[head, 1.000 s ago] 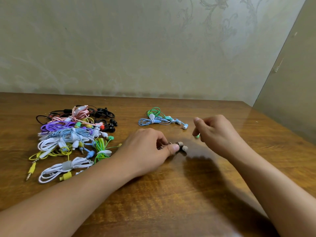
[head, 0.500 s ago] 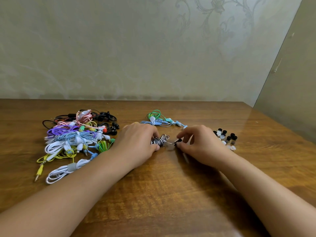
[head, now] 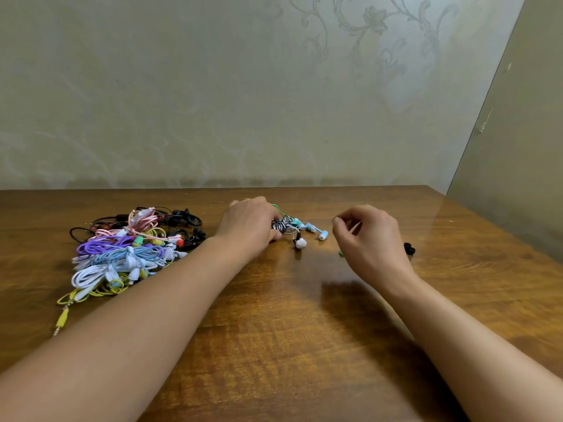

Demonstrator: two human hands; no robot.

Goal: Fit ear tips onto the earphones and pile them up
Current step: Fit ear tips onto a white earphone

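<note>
Head view: glossy wooden table [head: 289, 345], tangled rubbery earphones [head: 122, 254]

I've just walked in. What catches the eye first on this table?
A bright tangled pile of coloured earphone cables lies at the left of the brown wooden table. At the middle, the left hand rests on a black-and-white striped earphone bundle, and the right hand hovers curled beside it.

Under both hands I see a glossy brown wooden desk [head: 289, 345] running back to a pale greenish wall [head: 213, 86] with a faint floral scroll pattern beyond them, and a plain side wall [head: 524, 147] angling in past the right hand.
</note>
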